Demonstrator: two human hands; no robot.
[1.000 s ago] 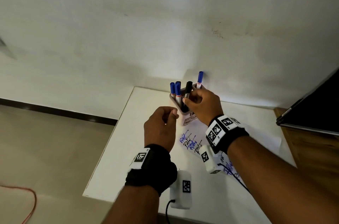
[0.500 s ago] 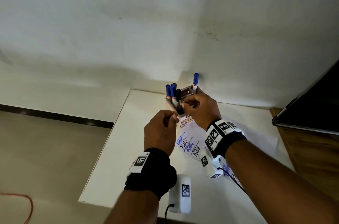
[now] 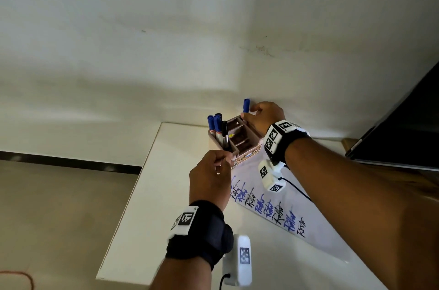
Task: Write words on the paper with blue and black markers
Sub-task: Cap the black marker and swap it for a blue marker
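Three markers [image 3: 217, 128], blue marker [image 3: 246, 105] in holder [image 3: 248, 147]

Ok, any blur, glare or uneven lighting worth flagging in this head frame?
Head view: no glare; uneven light, a bright patch on the wall behind the brown wooden marker holder; writing on the white paper sheet is sharp; the white tagged device at the bottom edge is blurred.

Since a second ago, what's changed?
The right hand let go of the black marker, now standing in the holder, and moved to the far corner, where it pinches the lone blue marker. The left hand stays curled by the holder; paper unmoved.
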